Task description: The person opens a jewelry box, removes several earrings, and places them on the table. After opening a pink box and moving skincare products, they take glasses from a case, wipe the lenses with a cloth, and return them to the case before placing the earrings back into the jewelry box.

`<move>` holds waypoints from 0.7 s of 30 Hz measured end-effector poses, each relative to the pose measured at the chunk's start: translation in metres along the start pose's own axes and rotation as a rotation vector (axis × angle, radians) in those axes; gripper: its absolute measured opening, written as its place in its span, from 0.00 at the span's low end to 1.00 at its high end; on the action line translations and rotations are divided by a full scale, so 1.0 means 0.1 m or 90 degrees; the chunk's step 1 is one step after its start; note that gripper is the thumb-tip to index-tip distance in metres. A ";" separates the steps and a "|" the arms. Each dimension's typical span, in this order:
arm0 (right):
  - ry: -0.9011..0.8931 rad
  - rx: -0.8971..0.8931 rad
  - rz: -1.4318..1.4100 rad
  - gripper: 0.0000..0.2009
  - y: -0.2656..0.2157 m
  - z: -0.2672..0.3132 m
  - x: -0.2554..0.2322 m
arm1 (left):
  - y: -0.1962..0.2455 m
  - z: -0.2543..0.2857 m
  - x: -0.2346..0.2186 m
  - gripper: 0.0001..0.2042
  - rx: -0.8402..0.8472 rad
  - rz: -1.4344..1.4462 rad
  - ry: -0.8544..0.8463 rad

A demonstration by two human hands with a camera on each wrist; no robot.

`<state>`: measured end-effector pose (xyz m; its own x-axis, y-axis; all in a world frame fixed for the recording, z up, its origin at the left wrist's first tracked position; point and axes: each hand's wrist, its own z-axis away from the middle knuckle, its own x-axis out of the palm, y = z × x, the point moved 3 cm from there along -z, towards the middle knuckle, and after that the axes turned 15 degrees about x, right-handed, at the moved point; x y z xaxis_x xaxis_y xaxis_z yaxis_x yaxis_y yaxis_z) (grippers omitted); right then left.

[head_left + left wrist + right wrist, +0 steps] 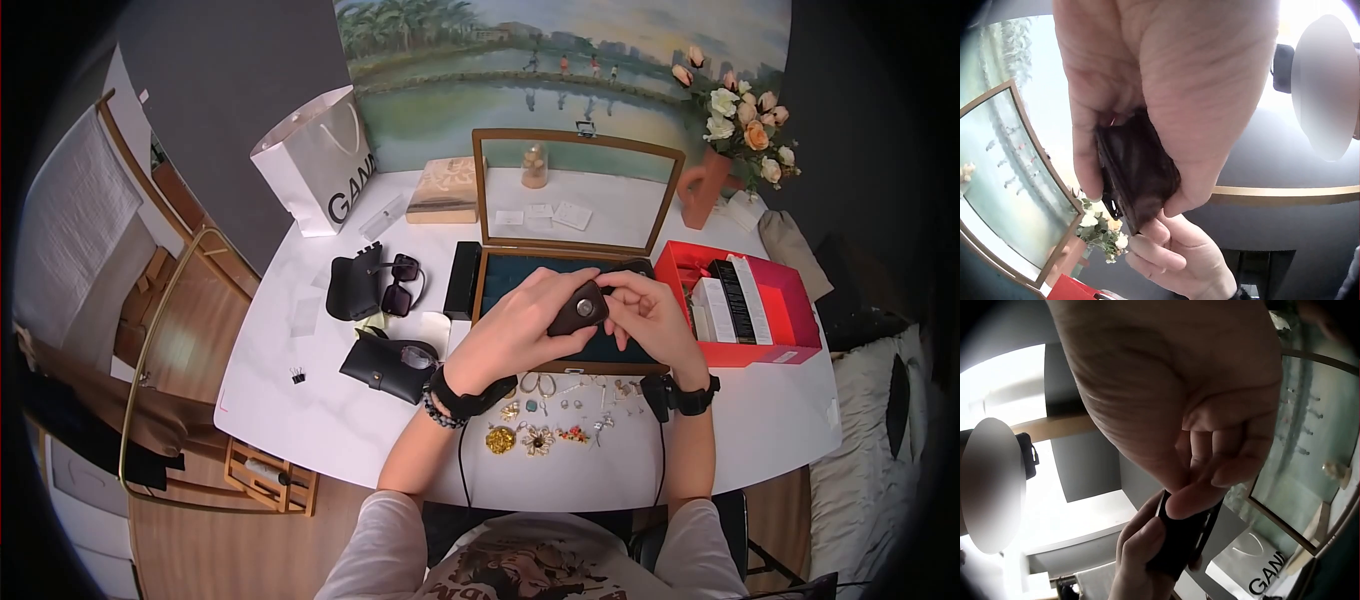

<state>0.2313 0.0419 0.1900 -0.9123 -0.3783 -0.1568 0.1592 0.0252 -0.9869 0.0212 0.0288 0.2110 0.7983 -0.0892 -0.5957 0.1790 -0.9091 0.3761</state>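
Observation:
My left hand point(515, 318) grips a small dark brown leather case point(576, 308) with a round metal snap, held up over the open jewelry box point(500, 275). In the left wrist view the case point(1141, 169) sits between my thumb and fingers. My right hand point(648, 312) meets its right side. The right wrist view shows thumb and fingertips of that hand point(1172, 387) pinching the edge of the case point(1179, 547). What lies inside the case is hidden. On the table below are earrings and brooches, among them a gold round brooch point(500, 440) and a flower brooch point(538, 441).
To the left lie sunglasses point(402, 285), a black glasses case point(354, 285) and a black pouch point(385, 368). A red box point(790, 300) with smaller boxes stands at right. Behind are a white paper bag point(315, 165) and a flower vase point(706, 190).

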 end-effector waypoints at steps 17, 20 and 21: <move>-0.122 0.087 -0.042 0.06 0.10 -0.08 0.02 | -0.06 0.05 -0.09 0.27 0.002 -0.010 -0.076; -0.083 0.070 0.004 0.06 0.11 -0.09 -0.03 | -0.10 0.07 -0.16 0.25 -0.041 0.006 -0.066; -0.059 0.064 0.016 0.06 0.13 -0.09 -0.10 | -0.12 0.08 -0.18 0.24 -0.092 0.034 -0.062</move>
<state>0.2392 0.0540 0.1785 -0.8695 -0.4627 -0.1730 0.2228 -0.0549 -0.9733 0.0003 0.0385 0.2113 0.7506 -0.1813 -0.6354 0.2242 -0.8347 0.5030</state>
